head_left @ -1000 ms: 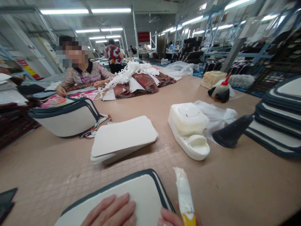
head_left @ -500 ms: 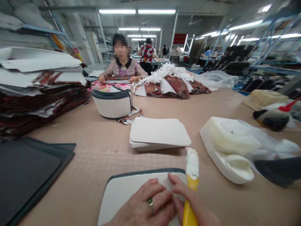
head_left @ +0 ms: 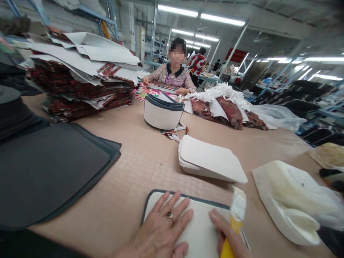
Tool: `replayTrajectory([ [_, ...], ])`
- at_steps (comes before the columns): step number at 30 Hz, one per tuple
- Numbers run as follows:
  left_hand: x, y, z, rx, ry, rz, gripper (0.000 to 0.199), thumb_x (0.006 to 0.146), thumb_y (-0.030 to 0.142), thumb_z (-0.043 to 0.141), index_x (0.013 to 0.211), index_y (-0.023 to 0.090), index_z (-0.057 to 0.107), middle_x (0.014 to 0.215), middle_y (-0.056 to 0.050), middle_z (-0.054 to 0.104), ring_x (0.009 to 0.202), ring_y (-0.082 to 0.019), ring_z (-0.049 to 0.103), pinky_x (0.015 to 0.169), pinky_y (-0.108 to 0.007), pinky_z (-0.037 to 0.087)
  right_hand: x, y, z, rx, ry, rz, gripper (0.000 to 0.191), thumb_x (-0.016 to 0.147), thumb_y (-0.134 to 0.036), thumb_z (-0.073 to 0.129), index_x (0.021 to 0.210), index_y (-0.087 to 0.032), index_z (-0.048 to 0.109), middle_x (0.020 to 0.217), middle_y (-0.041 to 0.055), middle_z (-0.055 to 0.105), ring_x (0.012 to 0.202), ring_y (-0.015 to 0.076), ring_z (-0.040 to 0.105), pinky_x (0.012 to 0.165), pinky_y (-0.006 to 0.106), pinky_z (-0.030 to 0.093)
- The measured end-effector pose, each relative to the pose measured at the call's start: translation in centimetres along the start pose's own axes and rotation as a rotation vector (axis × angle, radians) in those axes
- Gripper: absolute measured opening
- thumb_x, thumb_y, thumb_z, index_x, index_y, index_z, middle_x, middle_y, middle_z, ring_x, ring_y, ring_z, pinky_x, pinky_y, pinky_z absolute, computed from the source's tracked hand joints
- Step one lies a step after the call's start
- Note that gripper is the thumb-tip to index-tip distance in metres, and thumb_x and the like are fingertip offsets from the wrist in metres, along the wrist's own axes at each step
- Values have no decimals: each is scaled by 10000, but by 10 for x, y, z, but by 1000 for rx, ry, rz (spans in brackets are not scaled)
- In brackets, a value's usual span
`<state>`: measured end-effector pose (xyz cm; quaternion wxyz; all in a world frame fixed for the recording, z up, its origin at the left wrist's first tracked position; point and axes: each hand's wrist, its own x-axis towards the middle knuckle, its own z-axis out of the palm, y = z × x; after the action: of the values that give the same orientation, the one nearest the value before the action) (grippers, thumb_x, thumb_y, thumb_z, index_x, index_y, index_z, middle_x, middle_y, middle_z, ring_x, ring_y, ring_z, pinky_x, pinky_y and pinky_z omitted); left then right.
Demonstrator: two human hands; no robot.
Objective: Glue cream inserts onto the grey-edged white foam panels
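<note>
In front of me lies a cream panel (head_left: 197, 229) with a dark grey border along its edge. My left hand (head_left: 166, 224), a ring on one finger, presses flat on the panel's left part with fingers spread. Over the right part, my right hand (head_left: 228, 229) grips a yellow-handled glue brush (head_left: 238, 211). Its white-coated bristle end points up and away, and the fingertips touch the panel. Just beyond lies a stack of cream boards (head_left: 209, 157) with rounded corners.
Dark grey sheets (head_left: 53, 168) lie piled at left, before a tall stack of folded patterned fabric (head_left: 88, 82). A cut-open white plastic jug (head_left: 285, 200) stands at right. Curved bordered panels (head_left: 162, 113) stand farther back. A co-worker (head_left: 174, 77) sits across the table handling fabric.
My left hand has moved left, away from the right hand, and its fingers have spread on the panel. My right hand still holds the brush. The view has turned left and tilted.
</note>
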<state>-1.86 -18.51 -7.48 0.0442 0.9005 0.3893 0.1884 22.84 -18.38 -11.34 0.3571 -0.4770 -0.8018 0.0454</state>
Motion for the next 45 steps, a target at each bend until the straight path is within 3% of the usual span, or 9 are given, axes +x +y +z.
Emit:
replayTrajectory([
  [6, -19, -3, 33, 35, 124, -71, 825, 733, 426, 554, 1393, 105, 177, 1452, -152, 251, 1334, -371, 100, 1034, -556, 200, 0, 22, -1, -30, -115, -223, 439, 847, -127, 437, 1257, -279, 472, 1069, 36, 671, 949, 192, 649, 783, 241, 552],
  [10, -25, -1, 20, 4, 115, -176, 817, 763, 398, 522, 1397, 57, 137, 1466, -174, 198, 1344, -339, 98, 1051, -494, 214, -6, -3, -2, -61, -32, -7, 405, 861, -122, 413, 1229, -268, 499, 1203, 41, 599, 1073, 198, 583, 916, 299, 484],
  [16, -23, -7, -7, 114, 73, -298, 663, 851, 407, 446, 1380, 69, 233, 1431, -189, 282, 1338, -331, 158, 1035, -501, 249, 3, -31, -12, -23, -89, 59, 396, 833, -104, 459, 1213, -202, 515, 1212, 88, 593, 1110, 210, 556, 931, 353, 467],
  [22, 10, 8, -14, 93, 58, -69, 593, 821, 280, 487, 1366, 150, 294, 1418, -98, 350, 1316, -280, 257, 1041, -432, 297, 5, -30, -9, 29, -23, 65, 390, 813, -135, 494, 1199, -186, 521, 1184, 112, 608, 1107, 226, 558, 913, 373, 477],
  [28, 3, 5, 7, 135, 128, -29, 646, 805, 296, 491, 1386, 151, 248, 1410, -102, 362, 1295, -265, 305, 1037, -395, 289, 13, -30, -12, 117, 25, 134, 306, 832, -140, 479, 1109, -227, 573, 1119, 80, 648, 1034, 202, 608, 881, 326, 501],
  [34, 11, -5, 1, 104, 96, -58, 600, 778, 336, 508, 1341, 206, 349, 1414, -100, 354, 1287, -269, 317, 1023, -412, 280, -7, -25, -44, 142, 389, 334, 175, 801, -173, 561, 971, -213, 568, 1158, 79, 628, 1094, 213, 569, 938, 352, 450],
  [40, 48, -11, -35, -31, -119, -163, 508, 877, 392, 319, 1305, 131, 403, 1291, -112, 512, 1166, -241, 476, 968, -423, 355, -30, -21, -19, 484, 710, 775, 219, 834, -361, 525, 952, -176, 535, 1190, 146, 596, 1087, 255, 570, 940, 422, 435],
  [43, 56, -9, -29, 96, -42, -175, 525, 892, 406, 275, 1285, 97, 435, 1282, -128, 519, 1161, -273, 481, 949, -440, 352, -29, -31, -9, 595, 748, 833, 197, 861, -360, 486, 964, -195, 514, 1225, 135, 574, 1046, 236, 599, 876, 375, 489],
  [45, 56, -7, -17, 223, 92, -103, 519, 881, 413, 313, 1274, 104, 452, 1309, -121, 494, 1194, -286, 445, 974, -446, 296, -26, -37, -14, 465, 765, 709, 115, 853, -307, 506, 895, -203, 536, 1193, 106, 603, 1082, 226, 576, 921, 370, 454],
])
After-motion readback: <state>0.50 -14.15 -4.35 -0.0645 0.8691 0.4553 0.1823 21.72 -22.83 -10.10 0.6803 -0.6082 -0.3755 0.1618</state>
